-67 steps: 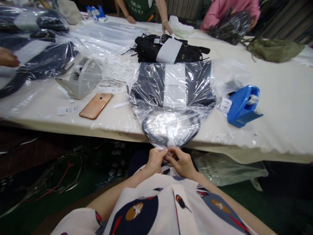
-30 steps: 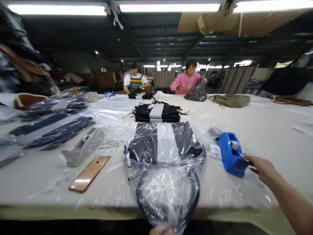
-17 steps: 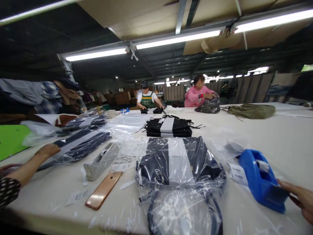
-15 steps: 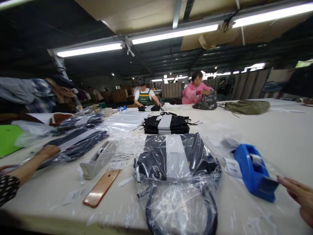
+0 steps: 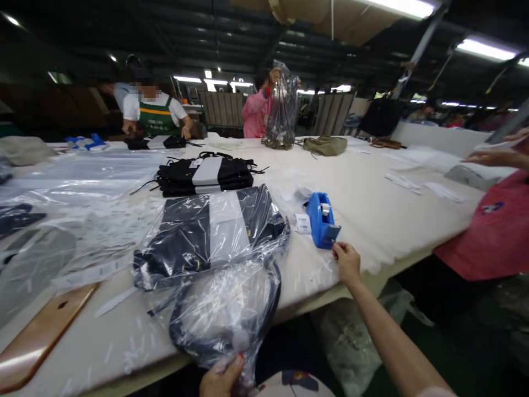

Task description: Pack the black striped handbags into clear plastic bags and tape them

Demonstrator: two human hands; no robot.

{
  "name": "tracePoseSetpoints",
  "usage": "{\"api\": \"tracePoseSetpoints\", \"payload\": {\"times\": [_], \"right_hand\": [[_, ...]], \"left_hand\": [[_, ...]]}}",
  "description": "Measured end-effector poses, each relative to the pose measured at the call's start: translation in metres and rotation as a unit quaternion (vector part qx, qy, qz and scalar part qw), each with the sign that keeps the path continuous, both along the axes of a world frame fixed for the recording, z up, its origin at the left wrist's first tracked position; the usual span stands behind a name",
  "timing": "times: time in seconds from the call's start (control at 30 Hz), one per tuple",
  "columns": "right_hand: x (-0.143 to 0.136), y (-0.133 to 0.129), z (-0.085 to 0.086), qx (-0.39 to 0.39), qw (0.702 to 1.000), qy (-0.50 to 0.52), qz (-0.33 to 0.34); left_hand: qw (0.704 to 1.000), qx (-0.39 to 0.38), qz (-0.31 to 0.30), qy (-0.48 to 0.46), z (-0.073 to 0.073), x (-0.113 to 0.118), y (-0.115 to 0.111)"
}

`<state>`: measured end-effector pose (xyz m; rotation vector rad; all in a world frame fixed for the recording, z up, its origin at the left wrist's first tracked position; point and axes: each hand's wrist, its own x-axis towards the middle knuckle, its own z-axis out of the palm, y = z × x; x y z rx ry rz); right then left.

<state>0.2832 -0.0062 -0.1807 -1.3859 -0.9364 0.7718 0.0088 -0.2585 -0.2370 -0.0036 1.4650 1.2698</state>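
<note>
Left hand: fingers closed on the gathered end of a transparent plastic bag; the dark navy handbag with a pale band inside it lies beyond them. Right hand: thumb and fingertips pinched together at the cutter end of a blue plastic tape dispenser; whether they hold anything cannot be told. The cream cloth-covered table has its edge below those fingertips and extends beyond and right, towards a co-worker in a coral-red garment
</note>
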Motion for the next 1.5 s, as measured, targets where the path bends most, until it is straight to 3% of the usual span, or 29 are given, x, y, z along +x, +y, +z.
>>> {"api": "tracePoseSetpoints", "payload": {"times": [0.1, 0.2, 0.33, 0.4, 0.43, 0.57, 0.67, 0.83, 1.1, 1.17, 1.27, 1.33, 1.37, 1.43, 1.5], "right_hand": [[-0.012, -0.033, 0.021, 0.022, 0.992, -0.094, 0.079], [-0.046, -0.072, 0.049, 0.025, 0.945, -0.171, 0.278], [-0.11, -0.124, 0.069, -0.031, 0.802, -0.182, 0.568], [-0.136, -0.146, 0.064, -0.039, 0.736, -0.21, 0.643], [-0.146, -0.154, 0.059, -0.035, 0.717, -0.241, 0.653], [-0.168, -0.17, 0.033, -0.014, 0.707, -0.417, 0.571], [-0.175, -0.173, 0.023, -0.012, 0.699, -0.508, 0.503], [-0.179, -0.18, 0.023, -0.039, 0.683, -0.581, 0.44], [-0.173, -0.186, 0.028, 0.001, 0.666, -0.67, 0.33], [-0.167, -0.182, 0.025, 0.001, 0.679, -0.661, 0.32], [-0.151, -0.173, 0.017, 0.02, 0.736, -0.559, 0.381], [-0.137, -0.171, 0.013, 0.083, 0.766, -0.483, 0.417], [-0.13, -0.172, 0.012, 0.134, 0.765, -0.463, 0.427], [-0.12, -0.176, 0.009, 0.251, 0.727, -0.461, 0.443], [-0.116, -0.181, 0.005, 0.338, 0.664, -0.475, 0.468]], "left_hand": [[1.0, 0.025, -0.002, 0.008, 0.017, 0.007, -0.003], [0.997, 0.073, -0.001, 0.023, 0.033, 0.014, -0.005], [0.996, 0.084, 0.022, -0.004, 0.038, 0.015, -0.003], [0.995, 0.098, 0.025, -0.017, 0.037, 0.015, -0.005], [0.994, 0.105, 0.025, -0.021, 0.036, 0.016, -0.005], [0.992, 0.119, 0.02, -0.022, 0.03, 0.016, -0.008], [0.991, 0.129, 0.012, -0.034, 0.023, 0.015, -0.008], [0.992, 0.12, 0.009, -0.047, 0.02, 0.015, -0.007], [0.989, 0.122, 0.021, -0.076, 0.032, 0.014, -0.007], [0.989, 0.126, 0.025, -0.075, 0.035, 0.014, -0.007], [0.989, 0.122, 0.019, -0.076, 0.038, 0.014, -0.006], [0.99, 0.115, 0.016, -0.08, 0.041, 0.013, -0.007], [0.99, 0.112, 0.01, -0.083, 0.042, 0.012, -0.007], [0.99, 0.105, -0.002, -0.09, 0.046, 0.011, -0.008], [0.99, 0.094, -0.006, -0.104, 0.05, 0.01, -0.008]]}}
